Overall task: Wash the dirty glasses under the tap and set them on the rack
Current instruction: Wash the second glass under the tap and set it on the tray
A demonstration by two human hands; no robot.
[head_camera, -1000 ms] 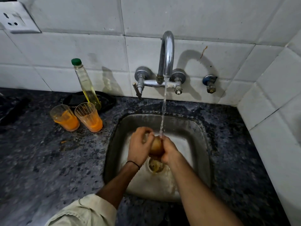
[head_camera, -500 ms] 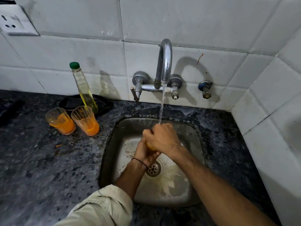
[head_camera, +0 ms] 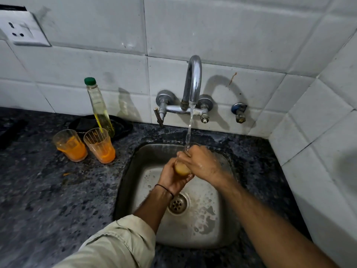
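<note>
Kitchen: steel sink (head_camera: 222, 209), wall tap (head_camera: 193, 80)

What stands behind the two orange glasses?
A green-capped bottle and a dark tray. One glass covers part of the bottle's base, so whether it stands on the tray cannot be seen.

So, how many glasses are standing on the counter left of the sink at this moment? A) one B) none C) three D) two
D: the outer glass and the inner glass, both with orange dregs, stand on the counter; the held glass is over the sink, gripped by the left hand and right hand.
</note>
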